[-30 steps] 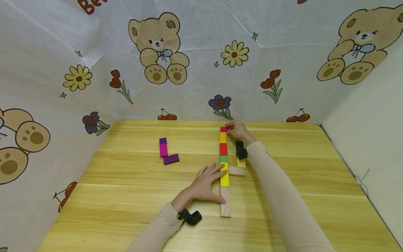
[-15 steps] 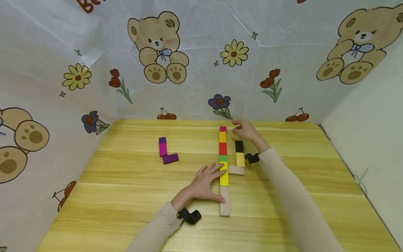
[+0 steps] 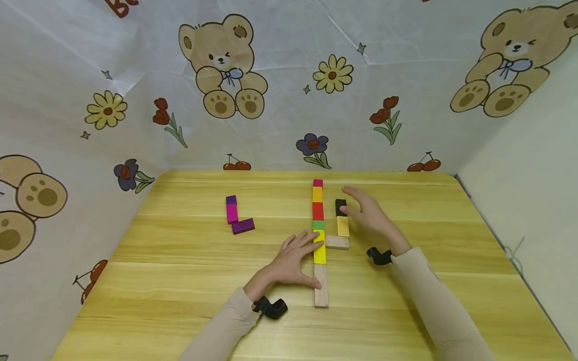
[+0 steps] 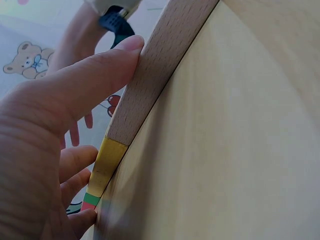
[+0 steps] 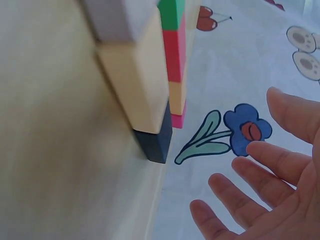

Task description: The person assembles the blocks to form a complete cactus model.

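A straight line of blocks runs away from me: a plain wooden block [image 3: 321,297], a yellow block [image 3: 319,254], a green one [image 3: 318,224], a red one [image 3: 318,211], an orange one [image 3: 317,194] and a pink one [image 3: 318,183]. My left hand [image 3: 288,264] rests along it, thumb on the wooden block and fingertips on the yellow one, fingers extended. Beside the line, a short wooden block [image 3: 336,242], a light yellow block [image 3: 342,227] and a black block [image 3: 339,204] form an L. My right hand [image 3: 374,216], fingers spread and holding nothing, hovers by the black block.
To the left on the wooden table [image 3: 180,281] lie a small dark purple block [image 3: 231,199], a magenta block [image 3: 232,213] and a purple block [image 3: 243,226]. A bear-printed cloth [image 3: 271,55] hangs behind the table's far edge.
My right hand has come off the pink block at the far end and moved back toward me and to the right. The left hand and the blocks have stayed put.
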Tool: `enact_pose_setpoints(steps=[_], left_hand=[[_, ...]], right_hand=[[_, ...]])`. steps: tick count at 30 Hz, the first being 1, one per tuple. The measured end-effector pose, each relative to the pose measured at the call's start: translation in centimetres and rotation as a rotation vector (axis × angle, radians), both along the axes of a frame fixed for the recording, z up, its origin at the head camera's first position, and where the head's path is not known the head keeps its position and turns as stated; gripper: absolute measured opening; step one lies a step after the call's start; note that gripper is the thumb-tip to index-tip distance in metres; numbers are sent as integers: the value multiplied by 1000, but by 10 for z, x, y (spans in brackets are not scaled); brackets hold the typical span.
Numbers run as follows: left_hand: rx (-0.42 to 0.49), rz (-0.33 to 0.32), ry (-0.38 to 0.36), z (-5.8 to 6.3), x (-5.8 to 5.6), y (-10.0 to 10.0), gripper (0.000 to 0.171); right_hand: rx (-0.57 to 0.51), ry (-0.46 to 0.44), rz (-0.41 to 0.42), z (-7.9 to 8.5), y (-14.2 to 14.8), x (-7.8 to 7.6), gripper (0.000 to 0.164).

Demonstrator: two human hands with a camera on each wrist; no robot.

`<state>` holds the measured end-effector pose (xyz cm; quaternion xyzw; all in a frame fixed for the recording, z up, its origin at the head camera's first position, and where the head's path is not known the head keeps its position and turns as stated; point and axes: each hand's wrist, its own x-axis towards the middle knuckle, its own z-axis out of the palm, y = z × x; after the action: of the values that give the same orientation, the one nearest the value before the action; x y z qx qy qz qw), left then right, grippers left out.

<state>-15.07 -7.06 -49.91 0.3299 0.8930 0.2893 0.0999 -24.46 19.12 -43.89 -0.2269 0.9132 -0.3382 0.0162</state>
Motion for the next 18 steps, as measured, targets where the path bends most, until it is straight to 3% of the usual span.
enact_pose_setpoints(steps=[9, 18], left_hand=[[-1, 4, -6, 0, 0, -1, 100], [3, 5, -7, 2, 0, 0, 100]], right_hand=[[30, -18, 13, -7, 2, 30, 60], [93, -50, 52, -21, 3, 45, 69]])
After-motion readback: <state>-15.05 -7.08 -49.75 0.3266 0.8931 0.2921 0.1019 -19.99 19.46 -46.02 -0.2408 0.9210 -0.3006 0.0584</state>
